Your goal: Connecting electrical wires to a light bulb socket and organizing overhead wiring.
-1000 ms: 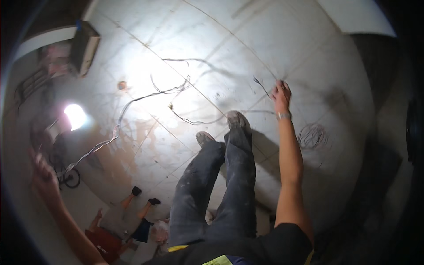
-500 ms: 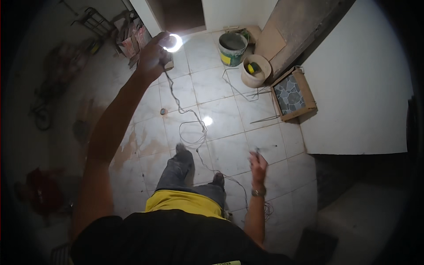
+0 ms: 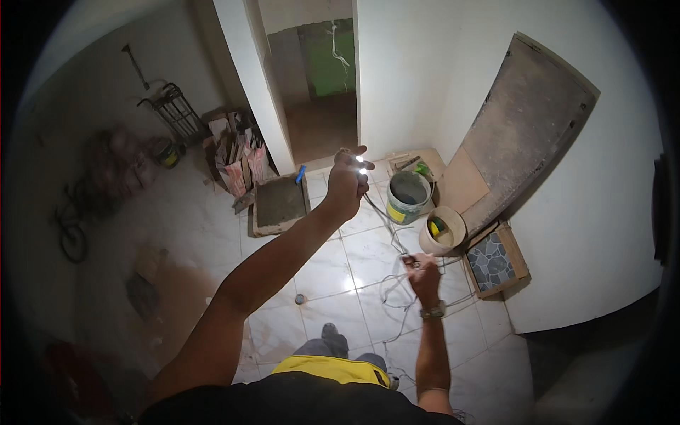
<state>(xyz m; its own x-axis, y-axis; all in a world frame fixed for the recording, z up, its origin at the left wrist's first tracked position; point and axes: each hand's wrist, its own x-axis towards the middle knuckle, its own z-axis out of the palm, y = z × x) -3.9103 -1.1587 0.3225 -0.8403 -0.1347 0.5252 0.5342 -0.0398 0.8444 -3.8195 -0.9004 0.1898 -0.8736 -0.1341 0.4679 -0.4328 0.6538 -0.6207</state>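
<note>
My left hand is stretched far forward, its fingers closed round a lit light bulb that shows glaring white between them. From beneath that hand a thin grey electric cord hangs down toward the floor, where it lies in loose loops. My right hand, with a watch on its wrist, is lower and to the right. Its fingers are pinched together at a small dark thing, too blurred to name. The cord passes close by those fingertips, and I cannot tell whether they touch it.
A bucket of grey mix and a cream bucket stand ahead right, beside a framed stone-pattern panel and a large leaning board. A mortar tray and sacks of scraps lie ahead left. A doorway opens beyond.
My view has tilted up, showing more of the doorway and walls. My left hand has moved right with the bulb, and my right hand has come forward, nearer to the left hand and the cord.
</note>
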